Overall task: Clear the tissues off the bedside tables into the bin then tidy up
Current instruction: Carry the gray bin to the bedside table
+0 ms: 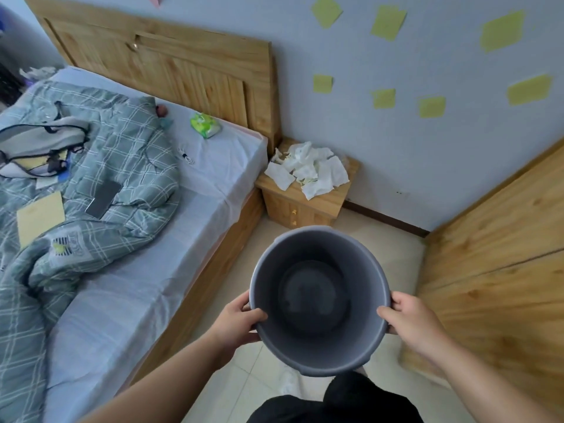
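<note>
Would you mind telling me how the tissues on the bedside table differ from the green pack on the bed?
The tissues are white, loose and crumpled in a heap on the bedside table; the green pack is one compact wrapped packet lying on the sheet. The heap spreads far wider than the pack. Neither is being touched.

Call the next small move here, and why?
Probably carry the bin forward and set it down by the bedside table. Both hands, left and right, grip its rim, the bin looks empty, and the tissues lie piled on the table, so neither hand is free.
</note>
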A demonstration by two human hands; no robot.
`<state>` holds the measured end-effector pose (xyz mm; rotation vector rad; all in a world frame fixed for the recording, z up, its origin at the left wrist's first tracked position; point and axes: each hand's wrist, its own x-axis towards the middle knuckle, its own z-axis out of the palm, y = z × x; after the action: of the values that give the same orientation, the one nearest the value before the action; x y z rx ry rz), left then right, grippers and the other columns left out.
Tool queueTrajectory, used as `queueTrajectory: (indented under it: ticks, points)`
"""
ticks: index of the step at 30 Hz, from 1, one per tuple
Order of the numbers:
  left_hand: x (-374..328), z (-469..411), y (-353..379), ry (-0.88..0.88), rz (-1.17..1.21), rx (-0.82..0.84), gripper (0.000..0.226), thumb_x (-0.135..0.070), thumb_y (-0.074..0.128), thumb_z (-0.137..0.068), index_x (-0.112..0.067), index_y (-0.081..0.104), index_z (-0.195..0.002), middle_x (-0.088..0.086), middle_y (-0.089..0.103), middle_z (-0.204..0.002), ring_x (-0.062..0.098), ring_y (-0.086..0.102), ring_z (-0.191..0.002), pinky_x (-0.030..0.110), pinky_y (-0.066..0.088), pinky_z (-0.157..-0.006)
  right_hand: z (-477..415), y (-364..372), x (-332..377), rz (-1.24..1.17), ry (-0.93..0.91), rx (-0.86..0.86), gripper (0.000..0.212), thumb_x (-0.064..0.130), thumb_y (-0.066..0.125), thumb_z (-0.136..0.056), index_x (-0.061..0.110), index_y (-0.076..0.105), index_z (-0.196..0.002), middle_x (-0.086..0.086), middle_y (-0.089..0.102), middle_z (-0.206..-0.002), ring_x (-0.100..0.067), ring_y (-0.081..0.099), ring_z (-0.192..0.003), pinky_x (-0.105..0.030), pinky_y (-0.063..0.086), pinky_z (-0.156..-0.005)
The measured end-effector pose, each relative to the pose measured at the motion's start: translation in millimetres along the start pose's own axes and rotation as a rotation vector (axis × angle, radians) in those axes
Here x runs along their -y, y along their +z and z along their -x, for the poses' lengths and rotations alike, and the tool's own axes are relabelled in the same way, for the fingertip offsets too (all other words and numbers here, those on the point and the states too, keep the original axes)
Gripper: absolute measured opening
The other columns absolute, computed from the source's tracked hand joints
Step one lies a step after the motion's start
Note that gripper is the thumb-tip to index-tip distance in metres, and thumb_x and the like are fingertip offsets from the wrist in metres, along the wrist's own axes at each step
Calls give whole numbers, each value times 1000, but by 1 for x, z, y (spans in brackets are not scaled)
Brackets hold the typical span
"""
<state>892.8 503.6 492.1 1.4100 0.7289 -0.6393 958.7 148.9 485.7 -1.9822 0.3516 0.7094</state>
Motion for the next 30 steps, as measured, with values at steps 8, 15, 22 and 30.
queueTrajectory:
  ticks: [8,15,22,30]
  points:
    - [-46,-63,25,-61,139,-133,53,-4,66,-82,-43,76,-117,1,82,-111,26,79,-100,42,67,-78,-130,-35,51,121,24,172,16,4,63,-92,16,74,-92,1,81,-80,-16,78,-74,-38,67,-70]
    - [-79,-110,27,-84,221,-212,54,4,64,-92,-32,68,-132,2,82,-110,26,80,-97,39,67,-74,-219,-43,97,272,-1,260,11,22,65,-82,20,73,-88,1,80,-79,-19,78,-75,-49,66,-76]
    - [-50,-227,-2,-136,242,-243,50,-1,69,-94,-39,69,-128,-1,81,-111,21,79,-100,38,67,-75,-339,17,59,376,-50,150,31,50,55,-64,28,66,-82,8,73,-70,-14,68,-62,-37,53,-56]
    - [79,-471,-45,-225,214,-240,37,8,62,-97,-23,66,-117,13,76,-115,21,80,-85,31,66,-68,-531,137,-53,478,66,189,10,18,69,-84,16,73,-93,-6,77,-86,-30,72,-82,-43,58,-76]
